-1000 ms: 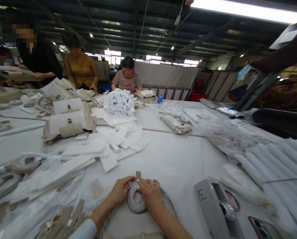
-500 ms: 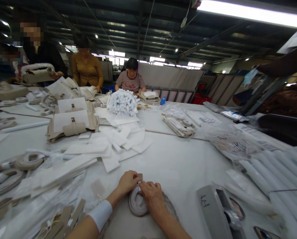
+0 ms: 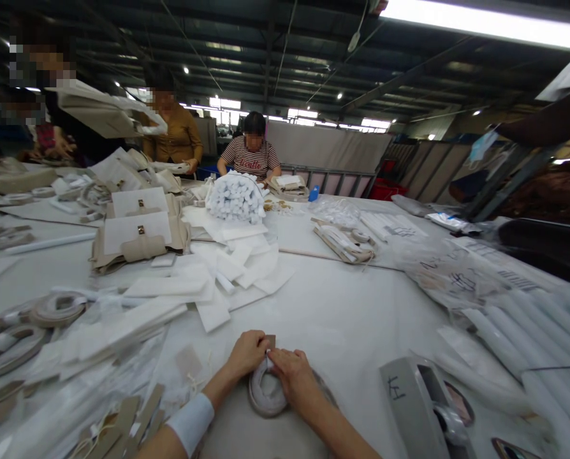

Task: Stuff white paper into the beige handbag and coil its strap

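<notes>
A coiled strap [image 3: 259, 398], wrapped in pale film, lies in front of me on a beige flat piece that looks like a bag [image 3: 247, 440]. My left hand [image 3: 247, 350] is closed at the coil's top edge, fingers pinched together. Against it, my right hand [image 3: 292, 373] grips the coil's upper right side, fingertips meeting the left ones. A small brown tab [image 3: 271, 342] sticks up between the hands; whether it belongs to the strap I cannot tell. The fingers hide what exactly is pinched.
To the right stands a grey tape dispenser [image 3: 404, 401] with a clear roll. White foam sheets [image 3: 170, 287], coiled straps [image 3: 58, 309] and beige strips [image 3: 122, 421] cover the left side. Stacked bags [image 3: 139, 236] sit farther back. Several co-workers stand or sit across the table.
My hands and the coil stay almost in place, fingers still pinched at its top. At the far left, a co-worker has lifted a beige bag higher.
</notes>
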The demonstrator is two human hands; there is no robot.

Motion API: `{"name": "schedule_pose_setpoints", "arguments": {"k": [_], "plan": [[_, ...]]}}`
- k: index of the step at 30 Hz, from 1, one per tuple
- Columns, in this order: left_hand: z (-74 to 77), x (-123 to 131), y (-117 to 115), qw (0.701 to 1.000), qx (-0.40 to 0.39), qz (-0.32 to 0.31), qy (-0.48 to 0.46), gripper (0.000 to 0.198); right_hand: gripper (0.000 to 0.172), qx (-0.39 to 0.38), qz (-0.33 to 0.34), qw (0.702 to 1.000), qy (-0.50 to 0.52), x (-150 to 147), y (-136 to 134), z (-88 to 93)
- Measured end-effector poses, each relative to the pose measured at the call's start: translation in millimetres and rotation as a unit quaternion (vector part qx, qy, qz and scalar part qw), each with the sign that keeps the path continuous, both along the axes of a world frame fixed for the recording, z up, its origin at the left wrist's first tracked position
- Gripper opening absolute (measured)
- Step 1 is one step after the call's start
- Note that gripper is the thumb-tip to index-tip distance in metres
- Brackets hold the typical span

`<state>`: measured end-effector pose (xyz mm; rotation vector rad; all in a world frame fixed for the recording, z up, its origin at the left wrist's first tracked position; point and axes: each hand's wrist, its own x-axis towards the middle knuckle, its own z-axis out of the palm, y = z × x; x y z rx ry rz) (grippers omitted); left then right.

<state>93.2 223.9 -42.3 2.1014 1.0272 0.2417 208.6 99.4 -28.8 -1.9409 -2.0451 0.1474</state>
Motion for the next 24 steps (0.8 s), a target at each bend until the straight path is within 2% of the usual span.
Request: {"name": "schedule_pose_setpoints", "arguments": {"k": [4,7,10,13,16,18,24], "plan": [[12.0,-16,-11,0.996,-0.042,-0.041,-0.064,0.025,0.040,0.063,-0.046,0.991,0.111,2,-5,-15.5],[17.4,-31,-24,0.989,-0.068,-0.073,-0.111,0.045,0.052,0.099,-0.105,0.975,0.166,3,-4,-24.5],[17.0,-39,-33,0.989,-0.072,-0.051,-0.119,0.056,0.042,0.087,-0.121,0.972,0.181,2,0,-21.5],[13.3,-40,-38,0.992,-0.060,-0.022,-0.112,0.047,0.033,0.081,-0.104,0.973,0.192,-1,0,-13.2],[8.9,-40,-38,0.993,-0.040,-0.018,-0.106,0.038,0.021,0.094,-0.097,0.972,0.192,-3,-4,-9.3],[5.7,-40,-38,0.994,-0.032,-0.020,-0.104,0.038,0.015,0.104,-0.091,0.973,0.184,-3,-7,-9.6],[-0.4,-41,-37,0.994,-0.031,-0.028,-0.104,0.040,0.015,0.137,-0.077,0.976,0.151,-5,-12,-11.9]]}}
